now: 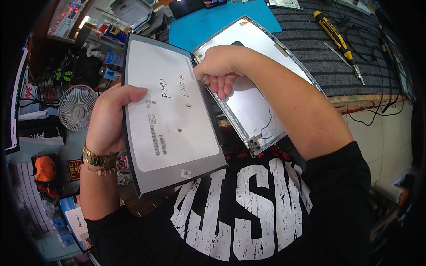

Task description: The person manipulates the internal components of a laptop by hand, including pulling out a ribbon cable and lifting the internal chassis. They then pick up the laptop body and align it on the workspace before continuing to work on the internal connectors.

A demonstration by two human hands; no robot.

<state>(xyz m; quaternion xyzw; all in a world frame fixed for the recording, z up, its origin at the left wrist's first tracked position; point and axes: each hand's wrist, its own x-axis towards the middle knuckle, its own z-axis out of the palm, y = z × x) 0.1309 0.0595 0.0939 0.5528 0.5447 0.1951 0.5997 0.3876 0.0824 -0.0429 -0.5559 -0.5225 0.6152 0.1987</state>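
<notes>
My left hand [111, 115] grips the left edge of a laptop screen panel [177, 133], thumb on its white-covered back, which bears handwriting, barcodes and a small sticker. My right hand [219, 71] is curled at the panel's upper right edge, fingertips bent round it; part of the grip is hidden. Beside and partly beneath that hand lies a silver laptop lid [264, 48], its inner side up, with hinge pieces and a thin cable [268, 119] at the near end. My right forearm crosses over the lid.
A blue mat [186, 29] lies under the lid's far end on a striped bench mat [306, 53]. A yellow-black screwdriver [333, 33], a thin metal tool [337, 55] and loose cables lie at right. At left are a white fan [76, 106], cluttered shelves and an orange item [44, 168].
</notes>
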